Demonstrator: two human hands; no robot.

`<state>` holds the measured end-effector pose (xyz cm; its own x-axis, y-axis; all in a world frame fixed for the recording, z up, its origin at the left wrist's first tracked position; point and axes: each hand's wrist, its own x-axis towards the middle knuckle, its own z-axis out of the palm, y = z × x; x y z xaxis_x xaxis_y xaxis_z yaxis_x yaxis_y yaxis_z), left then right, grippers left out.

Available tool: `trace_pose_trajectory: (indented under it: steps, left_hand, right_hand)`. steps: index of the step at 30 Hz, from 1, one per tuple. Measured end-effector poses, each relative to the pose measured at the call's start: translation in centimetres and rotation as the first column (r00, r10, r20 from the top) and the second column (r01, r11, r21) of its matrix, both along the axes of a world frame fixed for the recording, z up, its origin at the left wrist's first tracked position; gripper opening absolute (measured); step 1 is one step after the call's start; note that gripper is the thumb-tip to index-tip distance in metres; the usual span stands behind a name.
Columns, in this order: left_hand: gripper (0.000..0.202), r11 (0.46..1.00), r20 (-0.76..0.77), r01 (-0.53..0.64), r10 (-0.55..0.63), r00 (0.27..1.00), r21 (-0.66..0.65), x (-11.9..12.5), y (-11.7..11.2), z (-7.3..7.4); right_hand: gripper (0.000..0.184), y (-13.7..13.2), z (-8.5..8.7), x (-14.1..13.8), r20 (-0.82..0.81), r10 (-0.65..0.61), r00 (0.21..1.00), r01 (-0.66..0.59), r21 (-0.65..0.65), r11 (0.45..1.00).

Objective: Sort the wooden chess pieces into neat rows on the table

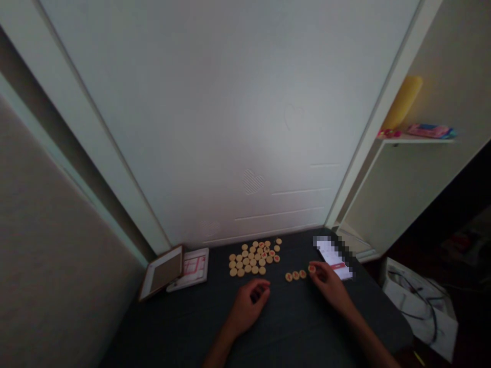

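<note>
My right hand [330,283] pinches a round wooden Chinese chess piece [312,268] with a red character, at the right end of a short row. Several more pieces lie in that row just left of it, among them a red-marked Chinese chess piece [295,275]. My left hand [249,301] rests over the dark table with its fingers curled and the thumb close to the forefinger; nothing shows between them. Beyond it lies a loose cluster of Chinese chess pieces [247,259], mostly blank side up, a few showing red or dark characters.
A phone [334,258] with a lit, partly pixelated screen lies beside my right hand. At the left, a brown-framed board [163,273] overlaps a white-and-pink flat case [195,267]. The dark table [215,317] meets a white panel [245,128]. Right of it stands a white box [420,306] with cables.
</note>
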<state>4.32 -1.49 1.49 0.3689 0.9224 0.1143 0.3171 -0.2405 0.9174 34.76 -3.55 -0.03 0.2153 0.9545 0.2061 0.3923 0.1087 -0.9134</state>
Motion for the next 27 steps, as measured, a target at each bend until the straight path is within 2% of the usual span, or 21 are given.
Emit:
trace_pose_trajectory:
  steps: [5, 8, 13, 20, 27]
  left_hand:
    - [0.027, 1.0, -0.015, -0.006, 0.006, 1.0, -0.004, 0.0, 0.0, 0.0]
    - [0.028, 1.0, -0.016, -0.002, 0.002, 1.0, -0.012, -0.1, -0.1, 0.1]
    - [0.027, 1.0, -0.023, 0.006, -0.007, 1.0, -0.022, -0.1, -0.1, 0.1]
    - [0.027, 1.0, -0.019, 0.004, -0.004, 1.0, -0.026, -0.1, -0.1, 0.0]
    - [0.027, 1.0, -0.011, -0.004, 0.003, 1.0, -0.029, -0.1, -0.2, 0.0]
  right_hand:
    - [0.033, 0.7, -0.8, 1.3, 0.223, 0.032, 0.974, -0.038, 0.027, 0.999]
    - [0.032, 0.6, -1.2, 1.2, 0.326, 0.077, 0.942, -0.087, 0.019, 0.996]
    - [0.03, 0.3, -1.7, 1.4, 0.446, 0.062, 0.893, -0.088, 0.037, 0.995]
    - [0.031, 0.2, -1.8, 1.4, 0.476, 0.069, 0.877, -0.089, 0.021, 0.996]
    - [0.032, 0.2, -1.2, 1.6, 0.498, 0.031, 0.867, -0.082, 0.081, 0.993]
